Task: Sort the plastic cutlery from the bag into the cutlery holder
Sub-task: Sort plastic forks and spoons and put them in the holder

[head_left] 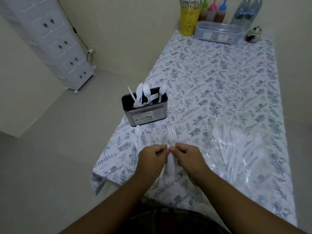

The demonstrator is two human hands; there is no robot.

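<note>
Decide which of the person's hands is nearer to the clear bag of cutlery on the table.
Right. The right hand pinches the forks at the table's middle, with the clear bag off to its right. The left hand sits beyond it, on the far side from the bag.

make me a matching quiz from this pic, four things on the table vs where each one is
Things:
1. forks
2. cutlery holder
3. clear bag
4. yellow cup

Places:
A. far end of the table, beside the sauce bottles
B. lying flat to the right of the hands, cutlery still inside
C. pinched between the left hand and right hand
D. near the table's left edge, spoons and forks standing in it

Pairs: 1-C, 2-D, 3-B, 4-A
</note>
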